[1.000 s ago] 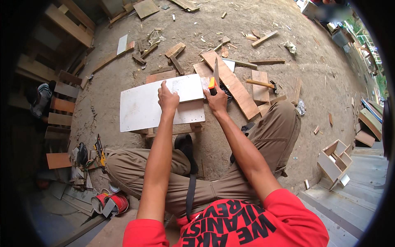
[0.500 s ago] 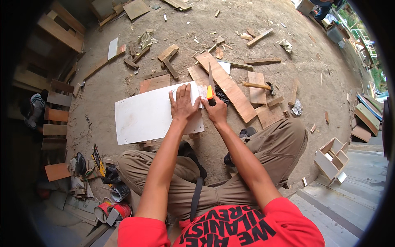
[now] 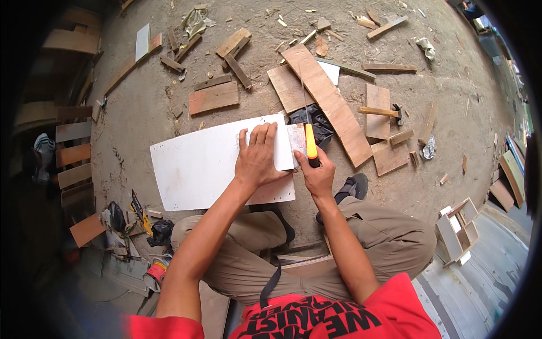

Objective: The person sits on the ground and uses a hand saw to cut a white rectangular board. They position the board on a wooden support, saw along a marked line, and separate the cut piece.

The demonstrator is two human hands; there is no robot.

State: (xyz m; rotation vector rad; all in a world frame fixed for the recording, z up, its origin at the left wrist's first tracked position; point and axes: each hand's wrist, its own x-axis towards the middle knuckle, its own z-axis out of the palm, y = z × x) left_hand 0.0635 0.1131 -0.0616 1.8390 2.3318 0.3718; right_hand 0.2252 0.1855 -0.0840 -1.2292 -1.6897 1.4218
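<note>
the left hand [image 3: 257, 160] lies flat, fingers spread, on the white board [image 3: 197, 166] on the dirt ground [image 3: 147, 113]. the right hand [image 3: 317, 175] is clamped around a yellow-handled saw [image 3: 310, 141] at the board's right edge, near a hammer [image 3: 381, 112].

I've got one view only: head cam, left of the pair, worn on the person, looking steeply down and a bit fwd over their lap. Fisheye, so straight edges bow toward the dark round rim. It's close to the hands: left hand [image 3: 257, 161] and right hand [image 3: 317, 176] sit near frame centre, forearms coming in from the bottom edge. Dirt floor [image 3: 141, 118] fills the upper half, farther off. No 2nd view to overlap with.
</note>
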